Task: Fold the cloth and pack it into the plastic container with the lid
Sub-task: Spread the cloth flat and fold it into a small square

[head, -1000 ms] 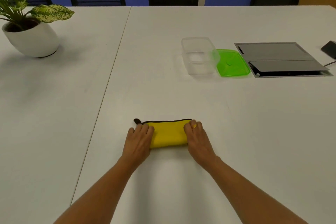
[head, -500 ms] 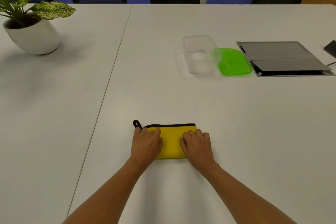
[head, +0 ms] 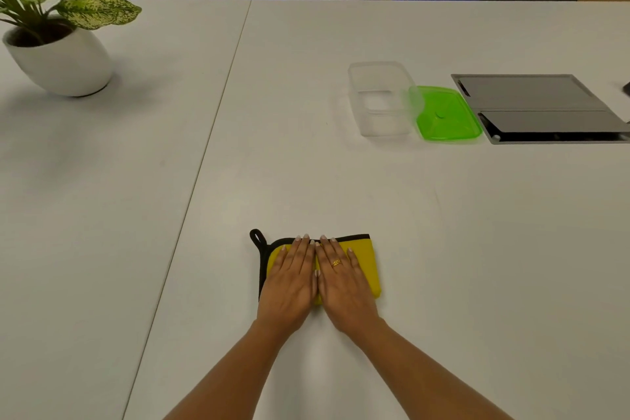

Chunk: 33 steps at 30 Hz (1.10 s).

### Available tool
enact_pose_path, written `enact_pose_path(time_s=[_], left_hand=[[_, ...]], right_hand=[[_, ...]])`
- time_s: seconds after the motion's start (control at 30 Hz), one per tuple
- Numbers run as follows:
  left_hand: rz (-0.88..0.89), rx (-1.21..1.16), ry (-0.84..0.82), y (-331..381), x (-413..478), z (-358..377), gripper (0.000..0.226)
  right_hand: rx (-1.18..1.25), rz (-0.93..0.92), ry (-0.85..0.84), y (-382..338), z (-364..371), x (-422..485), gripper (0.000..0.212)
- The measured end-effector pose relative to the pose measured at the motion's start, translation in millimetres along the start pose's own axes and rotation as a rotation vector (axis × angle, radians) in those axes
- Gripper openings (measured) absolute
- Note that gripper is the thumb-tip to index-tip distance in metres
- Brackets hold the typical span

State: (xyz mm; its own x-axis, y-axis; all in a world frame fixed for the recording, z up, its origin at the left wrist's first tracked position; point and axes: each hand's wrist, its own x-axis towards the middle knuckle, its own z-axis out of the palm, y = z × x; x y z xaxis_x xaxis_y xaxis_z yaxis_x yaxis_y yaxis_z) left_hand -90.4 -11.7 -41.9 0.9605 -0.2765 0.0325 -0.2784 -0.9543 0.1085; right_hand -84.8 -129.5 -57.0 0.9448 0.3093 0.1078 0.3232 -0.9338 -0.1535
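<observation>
A folded yellow cloth [head: 369,266] with black trim and a black hanging loop lies on the white table near me. My left hand [head: 292,278] and my right hand [head: 342,280] rest flat on top of it, side by side and touching, fingers straight and pointing away. They cover most of the cloth's middle. The clear plastic container [head: 380,99] stands empty farther away to the right. Its green lid [head: 445,114] lies flat on the table, right beside the container.
A potted plant in a white pot [head: 59,60] stands at the far left. A grey flap panel [head: 535,107] is set into the table right of the lid. A seam [head: 204,153] runs between the two tabletops. Dark chairs line the far edge.
Both hands have slid inward from the cloth's two ends to its middle and now lie flat next to each other. The cloth has stayed in place.
</observation>
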Motion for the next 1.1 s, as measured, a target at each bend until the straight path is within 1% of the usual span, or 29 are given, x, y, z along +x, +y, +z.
enact_pose_path(time_s=[0.1, 0.17, 0.27, 0.4, 0.5, 0.57, 0.67, 0.83, 0.97, 1.1], left_hand=[[-0.029, -0.001, -0.036, -1.0, -2.3, -2.5, 0.053], [-0.045, -0.002, -0.046, -2.3, -3.1, -2.6, 0.050], [-0.080, -0.021, -0.018, -3.0, -4.0, 1.1, 0.052], [-0.165, -0.061, 0.002, -2.0, -4.9, 3.2, 0.056], [-0.205, -0.066, -0.001, -4.3, -4.9, 3.6, 0.063], [-0.209, -0.065, 0.005, -5.6, -5.3, 5.4, 0.062], [-0.212, -0.055, -0.008, -5.4, -5.1, 6.7, 0.061], [-0.210, -0.070, -0.021, -5.8, -6.0, 5.5, 0.065], [-0.194, -0.080, -0.029, -11.8, -6.4, 6.1, 0.063], [-0.200, -0.089, -0.051, -30.2, -8.3, 0.3, 0.075]], right_hand=[[-0.016, 0.002, 0.022, 0.7, 0.2, -0.1, 0.044], [-0.033, 0.012, 0.029, 0.8, 0.4, 0.9, 0.046], [-0.025, 0.024, 0.001, 2.1, 0.1, 0.5, 0.046], [0.028, 0.120, -0.040, 5.0, -4.7, -0.4, 0.052], [0.089, 0.177, -0.060, 17.2, 1.0, -4.0, 0.065], [0.161, 0.212, -0.084, 28.6, 6.0, -5.9, 0.076], [0.226, 0.219, -0.098, 37.5, 7.4, -7.7, 0.080], [0.300, 0.176, -0.105, 40.9, 5.5, -5.9, 0.076], [0.319, 0.147, -0.148, 39.8, 5.9, -2.8, 0.072], [0.371, 0.113, -0.215, 27.4, 5.0, 5.9, 0.067]])
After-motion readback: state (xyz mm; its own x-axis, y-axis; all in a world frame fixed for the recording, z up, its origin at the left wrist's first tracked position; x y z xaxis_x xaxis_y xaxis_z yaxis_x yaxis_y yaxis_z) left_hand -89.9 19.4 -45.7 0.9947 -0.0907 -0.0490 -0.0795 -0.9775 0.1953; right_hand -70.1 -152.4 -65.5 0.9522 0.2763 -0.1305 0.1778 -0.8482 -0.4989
